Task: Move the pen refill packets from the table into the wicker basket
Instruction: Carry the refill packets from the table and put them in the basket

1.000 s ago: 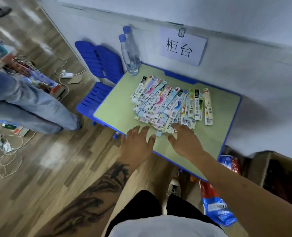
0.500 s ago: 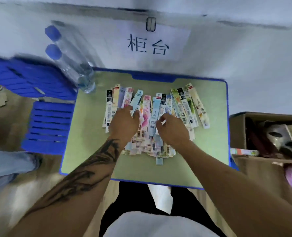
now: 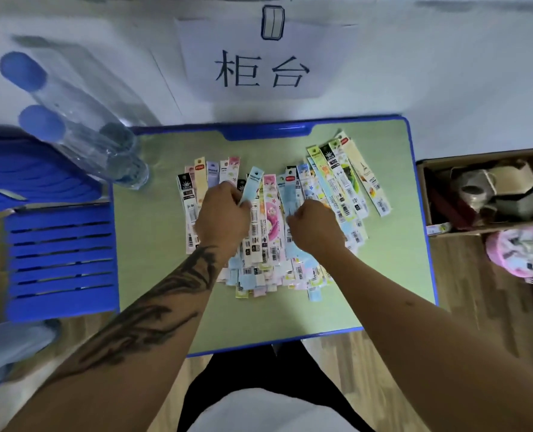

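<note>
Hands (image 3: 223,218) (image 3: 313,226) curled on refill packets (image 3: 271,219)

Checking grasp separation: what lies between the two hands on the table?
In the head view, only refill packets lie between the left hand and right hand, spread on the table.

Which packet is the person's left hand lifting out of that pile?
On the green table with the blue rim, a fan of pen refill packets lies below the wall sign. The left hand pinches a pale blue packet near the fan's middle. It alone tilts across its straighter neighbours, beside a pink cartoon packet.
</note>
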Motion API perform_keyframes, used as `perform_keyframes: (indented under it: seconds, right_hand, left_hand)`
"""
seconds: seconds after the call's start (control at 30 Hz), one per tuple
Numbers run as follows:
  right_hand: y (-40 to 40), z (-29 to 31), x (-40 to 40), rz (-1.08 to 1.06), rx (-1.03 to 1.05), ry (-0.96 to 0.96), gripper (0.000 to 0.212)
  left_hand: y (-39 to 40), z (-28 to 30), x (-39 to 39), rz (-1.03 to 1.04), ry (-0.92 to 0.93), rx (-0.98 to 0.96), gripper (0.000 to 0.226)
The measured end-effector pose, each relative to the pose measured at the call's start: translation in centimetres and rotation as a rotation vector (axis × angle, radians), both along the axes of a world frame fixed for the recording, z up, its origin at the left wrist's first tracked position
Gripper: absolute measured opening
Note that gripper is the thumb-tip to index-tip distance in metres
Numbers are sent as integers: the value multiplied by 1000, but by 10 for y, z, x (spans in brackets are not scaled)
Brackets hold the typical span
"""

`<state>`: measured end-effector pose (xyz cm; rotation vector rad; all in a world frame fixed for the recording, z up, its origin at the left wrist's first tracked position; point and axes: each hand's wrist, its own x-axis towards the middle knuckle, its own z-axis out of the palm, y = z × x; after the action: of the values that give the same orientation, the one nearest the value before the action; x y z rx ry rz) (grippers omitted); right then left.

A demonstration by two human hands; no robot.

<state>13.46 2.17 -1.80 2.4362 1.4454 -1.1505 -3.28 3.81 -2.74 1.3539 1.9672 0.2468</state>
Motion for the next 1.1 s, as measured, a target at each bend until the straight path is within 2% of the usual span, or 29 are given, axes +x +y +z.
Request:
perform_keyframes:
  seconds: [0.1, 0.23, 0.4, 0.53, 0.7, 0.87, 1.1]
  right_hand:
    - [-8, 6, 6, -68, 86, 77, 20]
    - [-20, 26, 15, -172, 230, 213, 21]
    - [-54, 53, 45, -280, 392, 360, 10]
    - [-93, 81, 88, -382, 503, 485, 13]
    - [-179, 115, 175, -510, 662, 564, 20]
    - [-290, 145, 289, -707, 847, 546, 23]
    - [-430, 179, 430, -1061, 1090, 492, 15]
  left_hand:
    - [-3, 1, 4, -35, 30, 80, 12]
    - [-11, 7, 12, -53, -23, 201, 14]
    - [-38, 29, 27, 16, -28, 281, 14]
    - [-65, 69, 68, 74, -152, 307, 18]
    - [-122, 122, 177, 3, -472, 200, 17]
    - [-208, 159, 330, -56, -851, -32, 10]
    - [-325, 195, 510, -378, -984, -240, 8]
